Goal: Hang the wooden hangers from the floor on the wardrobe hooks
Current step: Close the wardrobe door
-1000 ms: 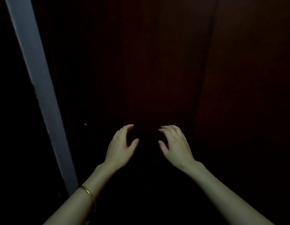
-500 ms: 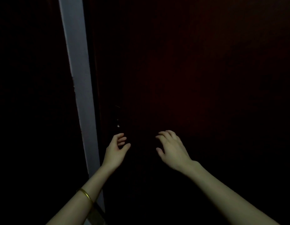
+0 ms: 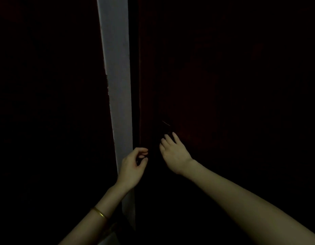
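Note:
The scene is very dark. A dark reddish-brown wardrobe door [image 3: 215, 85] fills the right side. My left hand [image 3: 133, 167], with a gold bangle on its wrist, curls its fingers at the door's left edge; whether it grips anything is hidden in the dark. My right hand [image 3: 174, 152] reaches to the door just below a faint dark fitting [image 3: 166, 123], fingers spread, palm down. No wooden hanger or hook is visible.
A pale grey vertical strip [image 3: 117, 85], a wall or frame, runs from the top down past my left wrist. Everything left of it is black. The bottom of the view is too dark to read.
The view has swung left, so the grey strip has shifted right toward the centre. Both hands have moved up to the door's edge, and the left fingers have curled in.

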